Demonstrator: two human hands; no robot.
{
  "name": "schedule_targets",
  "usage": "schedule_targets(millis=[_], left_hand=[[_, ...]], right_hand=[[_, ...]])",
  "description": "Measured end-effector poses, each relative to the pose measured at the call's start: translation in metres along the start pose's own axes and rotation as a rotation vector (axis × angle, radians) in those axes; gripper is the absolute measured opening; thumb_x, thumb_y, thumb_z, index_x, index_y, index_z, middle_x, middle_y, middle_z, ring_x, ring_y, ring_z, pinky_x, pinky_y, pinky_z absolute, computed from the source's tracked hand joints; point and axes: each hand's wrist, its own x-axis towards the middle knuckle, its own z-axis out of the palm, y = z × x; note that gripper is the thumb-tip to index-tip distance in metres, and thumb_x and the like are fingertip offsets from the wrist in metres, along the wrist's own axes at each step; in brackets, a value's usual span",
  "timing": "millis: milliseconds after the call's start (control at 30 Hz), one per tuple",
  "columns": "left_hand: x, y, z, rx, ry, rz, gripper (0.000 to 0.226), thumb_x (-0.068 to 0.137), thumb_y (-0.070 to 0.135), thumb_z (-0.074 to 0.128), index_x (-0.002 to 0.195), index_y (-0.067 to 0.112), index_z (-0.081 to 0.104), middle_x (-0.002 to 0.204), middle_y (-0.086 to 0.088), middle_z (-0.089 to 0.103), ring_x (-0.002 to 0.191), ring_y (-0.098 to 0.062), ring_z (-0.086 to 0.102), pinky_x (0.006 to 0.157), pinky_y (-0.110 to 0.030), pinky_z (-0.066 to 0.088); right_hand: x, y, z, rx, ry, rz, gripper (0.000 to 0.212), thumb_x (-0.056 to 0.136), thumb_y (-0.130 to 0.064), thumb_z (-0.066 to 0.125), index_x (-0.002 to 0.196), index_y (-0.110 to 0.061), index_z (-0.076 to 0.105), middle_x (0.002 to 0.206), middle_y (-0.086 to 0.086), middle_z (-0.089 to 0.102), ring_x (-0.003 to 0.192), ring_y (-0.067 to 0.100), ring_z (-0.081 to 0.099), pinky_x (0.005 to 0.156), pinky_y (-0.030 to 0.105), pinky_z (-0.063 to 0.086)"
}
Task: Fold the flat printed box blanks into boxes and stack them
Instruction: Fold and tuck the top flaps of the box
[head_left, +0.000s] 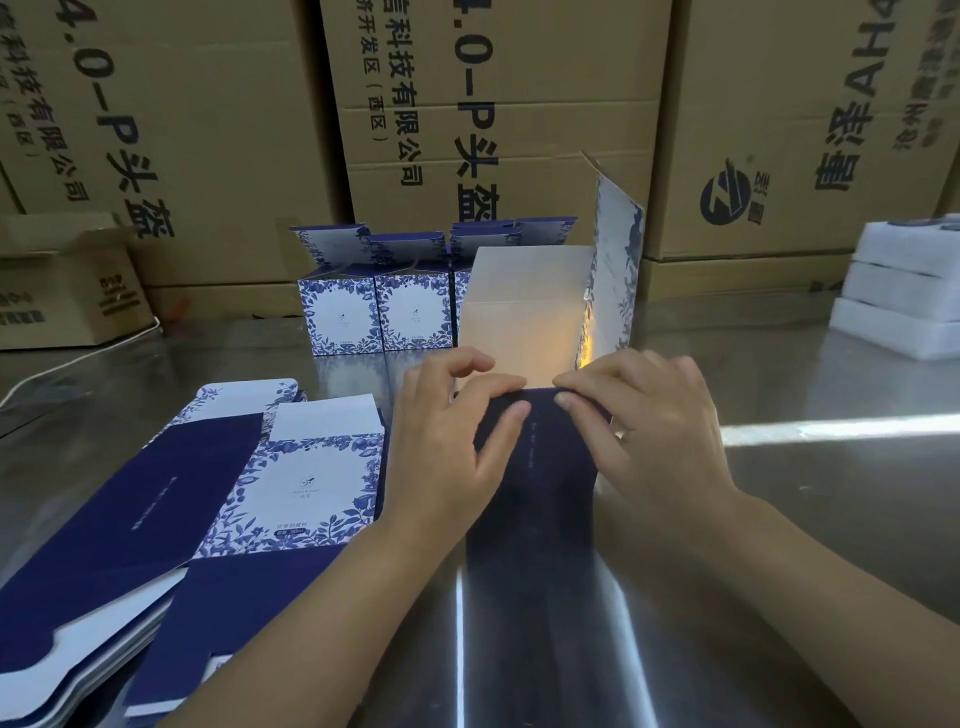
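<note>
A half-folded blue and white floral box (535, 467) lies on its side on the steel table, its open mouth facing away and a printed flap standing up at the right. My left hand (452, 441) and my right hand (649, 431) both grip the near dark-blue top edge at the opening, fingers curled over it. A pile of flat printed blanks (171, 514) lies to the left. Folded boxes (379, 306) stand in a row behind, lids open.
Large brown cartons (467, 119) wall off the back of the steel table (831, 499). A small open carton (67, 291) sits at the far left. White foam trays (904, 291) are stacked at the right edge.
</note>
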Motion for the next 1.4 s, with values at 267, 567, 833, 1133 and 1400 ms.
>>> schedule_targets(millis=[267,567,833,1133,1400], left_hand=[[0.0014,0.0019,-0.0023,0.033,0.043,0.038,0.021,0.087,0.029,0.059,0.095,0.016,0.073,0.105,-0.007,0.058,0.099,-0.018,0.046,0.083,-0.036,0.040],[0.0000,0.0037,-0.0008,0.030,0.024,0.016,0.020,0.088,0.033,0.059,0.095,0.020,0.073,0.106,-0.004,0.057,0.098,-0.020,0.049,0.085,-0.034,0.039],[-0.0005,0.0039,-0.0029,0.024,0.006,0.000,0.019,0.087,0.032,0.059,0.088,0.018,0.073,0.110,-0.007,0.054,0.104,-0.020,0.046,0.087,-0.036,0.036],[0.0008,-0.0001,-0.0021,0.070,0.035,-0.009,0.012,0.086,0.026,0.065,0.084,0.016,0.072,0.110,-0.007,0.053,0.102,-0.021,0.045,0.084,-0.040,0.038],[0.0018,-0.0007,-0.0026,0.057,0.016,-0.049,0.020,0.086,0.034,0.058,0.088,0.019,0.071,0.114,-0.007,0.049,0.106,-0.016,0.040,0.087,-0.036,0.038]], right_hand=[[-0.0016,0.0000,0.0006,0.045,-0.025,-0.023,0.017,0.089,-0.021,0.060,0.094,-0.017,0.076,0.085,-0.002,0.069,0.069,0.019,0.060,0.066,0.028,0.033],[-0.0020,-0.0053,-0.0006,0.202,-0.023,0.006,0.013,0.087,-0.013,0.067,0.096,-0.012,0.076,0.086,0.002,0.070,0.070,0.022,0.063,0.059,0.036,0.052],[-0.0035,-0.0066,0.0004,0.146,-0.019,-0.024,0.015,0.087,-0.016,0.064,0.096,-0.014,0.076,0.086,0.000,0.070,0.067,0.021,0.064,0.057,0.036,0.050],[-0.0020,-0.0075,0.0012,0.014,0.081,-0.023,0.017,0.080,-0.009,0.066,0.089,-0.016,0.077,0.079,0.002,0.065,0.066,0.024,0.054,0.058,0.037,0.040],[0.0008,-0.0069,-0.0034,-0.096,-0.082,0.104,0.027,0.086,-0.030,0.051,0.090,-0.019,0.076,0.068,0.001,0.061,0.064,0.028,0.052,0.062,0.037,0.033]])
